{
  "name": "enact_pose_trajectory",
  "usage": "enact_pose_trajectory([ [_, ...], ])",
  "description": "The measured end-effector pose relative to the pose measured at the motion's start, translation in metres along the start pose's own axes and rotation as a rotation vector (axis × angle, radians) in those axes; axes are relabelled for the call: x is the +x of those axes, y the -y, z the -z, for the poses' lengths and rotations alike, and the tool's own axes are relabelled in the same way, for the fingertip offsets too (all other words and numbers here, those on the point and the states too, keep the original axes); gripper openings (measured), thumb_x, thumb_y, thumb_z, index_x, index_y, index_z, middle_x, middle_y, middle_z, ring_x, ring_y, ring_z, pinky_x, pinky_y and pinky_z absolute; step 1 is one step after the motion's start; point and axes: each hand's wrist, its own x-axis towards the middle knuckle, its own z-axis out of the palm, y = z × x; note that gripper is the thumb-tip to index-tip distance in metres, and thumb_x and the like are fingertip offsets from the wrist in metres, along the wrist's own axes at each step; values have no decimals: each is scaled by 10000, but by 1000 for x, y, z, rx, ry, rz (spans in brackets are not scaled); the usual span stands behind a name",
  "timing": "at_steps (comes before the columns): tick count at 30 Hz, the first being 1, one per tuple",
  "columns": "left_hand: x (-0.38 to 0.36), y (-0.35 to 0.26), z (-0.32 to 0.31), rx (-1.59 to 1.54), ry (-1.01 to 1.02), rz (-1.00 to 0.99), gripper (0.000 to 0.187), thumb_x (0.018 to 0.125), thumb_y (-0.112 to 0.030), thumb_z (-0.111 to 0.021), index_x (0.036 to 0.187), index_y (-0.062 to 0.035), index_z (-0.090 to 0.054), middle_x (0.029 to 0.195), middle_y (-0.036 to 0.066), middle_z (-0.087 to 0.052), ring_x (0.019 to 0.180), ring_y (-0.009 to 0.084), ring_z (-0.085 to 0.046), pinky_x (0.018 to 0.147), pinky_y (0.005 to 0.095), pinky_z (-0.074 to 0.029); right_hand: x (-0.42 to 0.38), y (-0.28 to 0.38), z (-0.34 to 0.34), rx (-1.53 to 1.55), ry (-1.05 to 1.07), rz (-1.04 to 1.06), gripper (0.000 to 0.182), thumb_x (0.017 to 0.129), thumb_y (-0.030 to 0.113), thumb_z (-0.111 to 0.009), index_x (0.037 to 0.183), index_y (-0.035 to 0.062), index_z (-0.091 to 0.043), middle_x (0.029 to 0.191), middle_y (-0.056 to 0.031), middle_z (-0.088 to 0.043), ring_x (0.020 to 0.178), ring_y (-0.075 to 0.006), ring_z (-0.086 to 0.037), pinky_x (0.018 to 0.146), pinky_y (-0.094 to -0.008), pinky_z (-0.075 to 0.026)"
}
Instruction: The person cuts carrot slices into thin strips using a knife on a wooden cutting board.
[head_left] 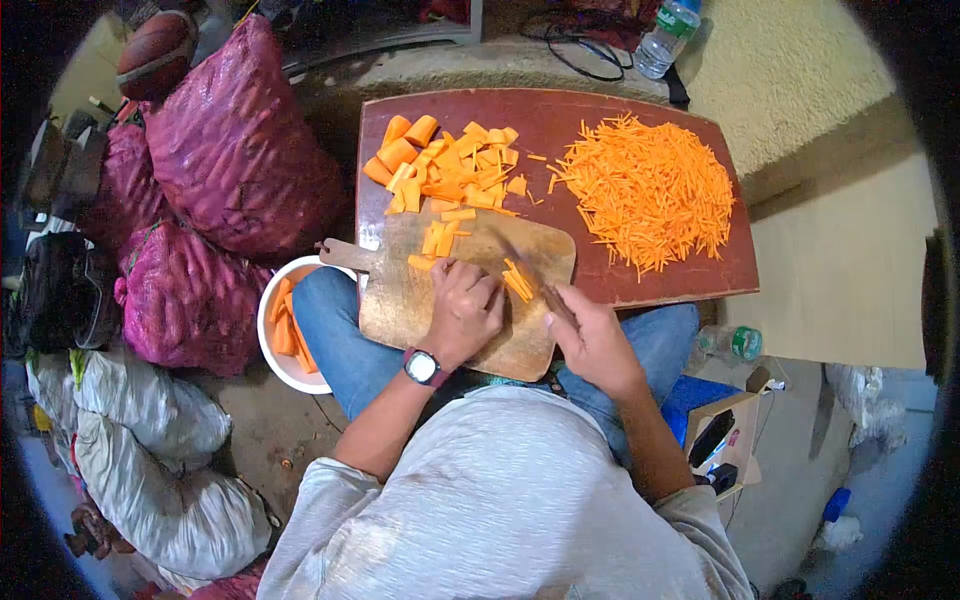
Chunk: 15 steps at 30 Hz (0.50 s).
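Grip, right hand [592, 335]: wrapped round knife [553, 298] | left hand [467, 305]: curled over cutting board [400, 310], hold unclear

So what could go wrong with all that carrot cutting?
The knife in the right hand is close to the left hand, so a slip might nick a finger. The cutting board sticks out past the near edge of the red tabletop, so it could perhaps tip or slide if pushed hard. And the heap of carrot sticks lies near the red tabletop's right edge, so a bump might spill some.
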Motion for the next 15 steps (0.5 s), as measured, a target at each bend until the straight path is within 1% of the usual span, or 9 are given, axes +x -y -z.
enact_pose_trajectory([
  [2,1,-1,5,-26,-29,49,119,801,-34,-819,909,-46,-770,892,91,-686,904,311,-659,985,492,-451,-9,-1,1,-29,44,-35,392,1052,149,-675,1404,-16,-624,1011,-318,-735,971,-468,-764,830,-489,-587],
  [4,3,-2,7,-77,-124,110,82,820,-23,-804,886,-56,-766,859,75,-694,857,299,-660,933,454,-443,-16,-4,-5,23,83,-11,361,1051,108,-677,1380,-37,-653,906,-227,-720,812,-240,-715,773,-396,-570],
  [7,1,1,6,-113,-145,181,82,817,-26,-813,867,-67,-761,843,69,-686,861,293,-654,925,448,-430,-12,-10,2,68,95,-20,342,1053,122,-679,1357,-34,-675,915,-232,-722,825,-246,-717,794,-397,-577],
  [8,0,1,6,-113,-145,179,82,817,-26,-813,867,-67,-761,843,69,-686,861,293,-654,925,448,-430,-6,-20,9,48,108,-57,338,1049,163,-657,1337,-14,-678,1048,-299,-757,1001,-452,-772,868,-483,-592],
  [9,-1,0,7,-113,-126,177,80,818,-28,-813,858,-69,-758,842,68,-684,864,291,-651,926,446,-425,2,-31,16,48,107,-55,338,1049,163,-657,1337,-14,-678,1048,-299,-757,1001,-452,-772,868,-483,-592],
  [11,-1,-1,8,-111,-110,169,78,818,-29,-813,850,-70,-755,841,67,-682,866,289,-648,926,445,-419,17,-45,28,-190,-219,48,365,1053,186,-664,1374,12,-666,1080,-294,-763,1024,-461,-766,868,-512,-598],
  [12,-1,-2,8,-104,-92,177,80,818,-34,-819,848,-71,-754,841,67,-682,869,287,-647,932,446,-418,22,-42,38,-191,-224,51,365,1053,186,-664,1374,12,-666,1080,-294,-763,1024,-461,-766,868,-512,-598],
  [14,1,-1,7,-94,-82,180,84,817,-40,-825,846,-73,-754,841,67,-681,872,285,-646,938,447,-417,31,-29,57,-489,-353,-53,392,1055,202,-677,1408,36,-640,1094,-284,-769,1048,-473,-753,862,-552,-595],
  [15,1,0,7,-83,-63,178,87,815,-47,-833,845,-75,-755,838,67,-679,871,284,-646,939,449,-417,32,-29,62,-490,-356,-46,392,1055,202,-677,1408,36,-640,1094,-284,-769,1048,-473,-753,862,-552,-595],
])
